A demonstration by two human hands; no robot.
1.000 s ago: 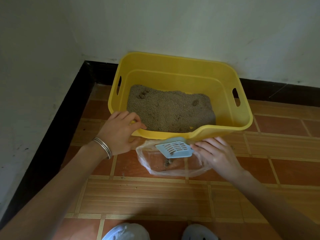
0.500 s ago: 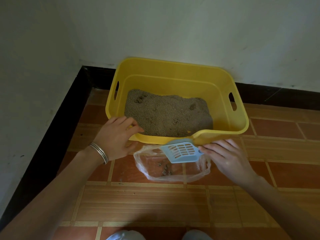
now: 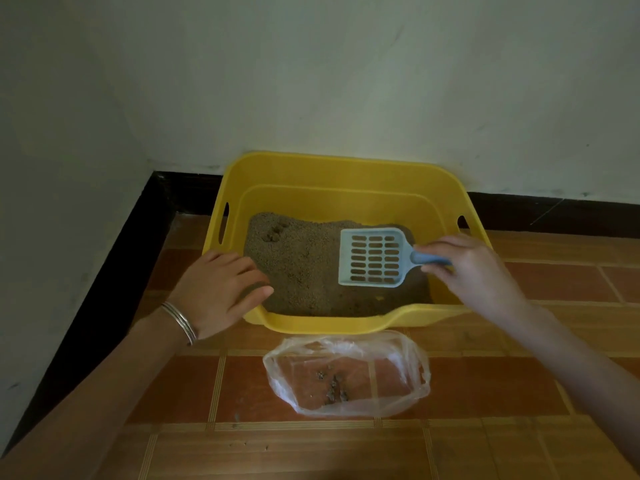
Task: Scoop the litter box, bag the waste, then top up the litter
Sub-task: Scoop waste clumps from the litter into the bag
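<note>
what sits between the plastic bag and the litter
Only the low front wall of the yellow litter box, seen in the head view.

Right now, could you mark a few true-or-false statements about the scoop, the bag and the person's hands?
1. The right hand holds the blue scoop over the litter. True.
2. The plastic bag lies inside the yellow litter box. False: it lies on the floor tiles in front of the box.
3. The left hand rests on the box's near left corner. True.
4. The bag is empty. False: a few dark bits lie in it.
5. The scoop is heaped with litter. False: it looks empty.
</note>
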